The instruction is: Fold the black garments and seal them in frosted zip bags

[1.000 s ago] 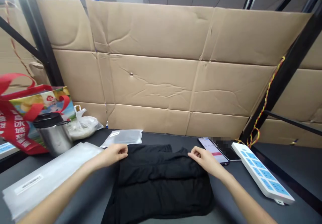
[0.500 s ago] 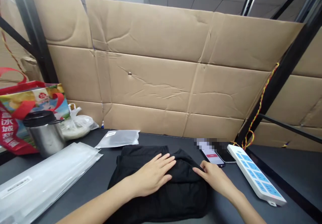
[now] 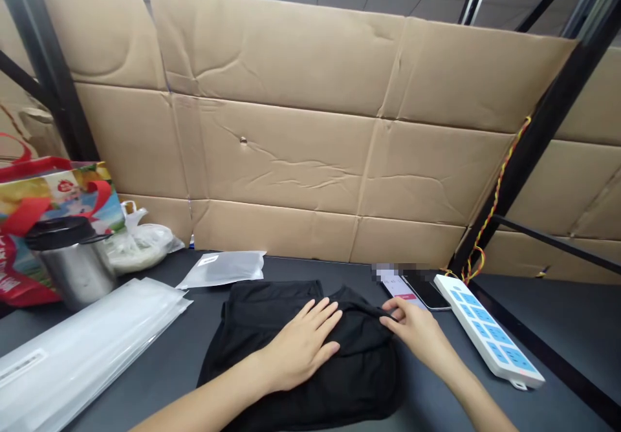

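A black garment point(image 3: 354, 387) lies folded on the dark table, with creases across its upper part. My left hand point(image 3: 305, 345) rests flat on its middle, palm down and fingers spread. At the garment's upper right edge, my right hand point(image 3: 412, 328) pinches a fold of the black cloth between thumb and fingers. The fold is slightly raised toward that hand.
Clear plastic sleeves point(image 3: 92, 348) lie at the left, near a steel cup point(image 3: 77, 270), a colourful bag point(image 3: 29, 193) and a knotted plastic bag point(image 3: 140, 248). A small pouch point(image 3: 226, 268) lies behind the garment. Phones point(image 3: 427, 290) and a power strip point(image 3: 490, 332) are at the right.
My right hand has closed on the garment's upper right edge and lifted a fold slightly. My left hand stays flat on the cloth. The view has shifted a little.
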{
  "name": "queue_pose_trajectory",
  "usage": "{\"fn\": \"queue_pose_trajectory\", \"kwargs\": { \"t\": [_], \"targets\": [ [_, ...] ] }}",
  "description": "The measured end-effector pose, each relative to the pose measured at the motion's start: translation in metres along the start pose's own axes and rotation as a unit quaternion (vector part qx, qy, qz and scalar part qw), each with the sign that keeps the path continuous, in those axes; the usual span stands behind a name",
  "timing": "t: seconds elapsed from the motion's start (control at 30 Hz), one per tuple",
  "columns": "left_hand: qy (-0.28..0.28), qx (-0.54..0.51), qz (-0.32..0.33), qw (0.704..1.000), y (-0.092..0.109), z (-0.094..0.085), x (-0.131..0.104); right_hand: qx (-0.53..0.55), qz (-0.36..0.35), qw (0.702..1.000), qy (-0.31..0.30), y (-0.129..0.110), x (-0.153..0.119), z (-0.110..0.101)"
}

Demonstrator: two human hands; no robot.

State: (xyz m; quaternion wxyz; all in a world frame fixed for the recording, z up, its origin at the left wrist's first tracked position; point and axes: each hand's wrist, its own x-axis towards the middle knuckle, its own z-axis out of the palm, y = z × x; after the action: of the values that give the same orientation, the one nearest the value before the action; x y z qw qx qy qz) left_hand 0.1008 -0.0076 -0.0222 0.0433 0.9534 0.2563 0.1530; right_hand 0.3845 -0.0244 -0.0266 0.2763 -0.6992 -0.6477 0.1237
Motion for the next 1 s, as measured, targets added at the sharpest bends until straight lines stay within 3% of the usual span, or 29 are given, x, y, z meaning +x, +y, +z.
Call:
{"fn": "queue_pose_trajectory", "kwargs": {
  "t": [0.1,0.23,0.37,0.47,0.6,0.7,0.77,0.87,0.93,1.0],
  "targets": [
    [-0.001,0.002,-0.023,1.000,-0.003,0.000,-0.009,-0.002,-0.002,0.999,0.039,-0.019,0.001,-0.006],
    [0.000,0.004,-0.031,1.000,-0.003,0.007,-0.010,0.021,-0.082,0.991,0.102,-0.074,0.002,-0.001],
    [0.011,-0.002,-0.016,1.000,0.001,0.003,-0.007,-0.002,-0.219,0.971,0.098,-0.135,-0.005,0.030],
    [0.000,0.008,-0.013,1.000,-0.002,-0.011,-0.021,-0.048,-0.276,0.958,0.062,-0.155,-0.014,0.060],
    [0.004,0.019,-0.088,0.996,-0.028,-0.035,-0.065,-0.061,-0.282,0.957,0.021,-0.153,-0.025,0.084],
    [0.043,0.036,-0.183,0.981,-0.059,-0.047,-0.097,0.012,-0.297,0.955,-0.013,-0.146,-0.025,0.081],
    [0.063,0.039,-0.240,0.968,-0.077,-0.050,-0.110,0.068,-0.289,0.955,0.023,-0.138,-0.020,0.071],
    [0.067,0.016,-0.272,0.960,-0.092,-0.050,-0.118,0.036,-0.174,0.980,0.091,-0.120,-0.009,0.053],
    [0.061,-0.002,-0.275,0.959,-0.095,-0.049,-0.118,-0.006,-0.072,0.997,0.020,-0.108,-0.003,0.048],
    [0.056,-0.015,-0.286,0.957,-0.096,-0.049,-0.116,-0.018,-0.023,0.998,-0.063,-0.101,-0.001,0.050]
  ]
}}
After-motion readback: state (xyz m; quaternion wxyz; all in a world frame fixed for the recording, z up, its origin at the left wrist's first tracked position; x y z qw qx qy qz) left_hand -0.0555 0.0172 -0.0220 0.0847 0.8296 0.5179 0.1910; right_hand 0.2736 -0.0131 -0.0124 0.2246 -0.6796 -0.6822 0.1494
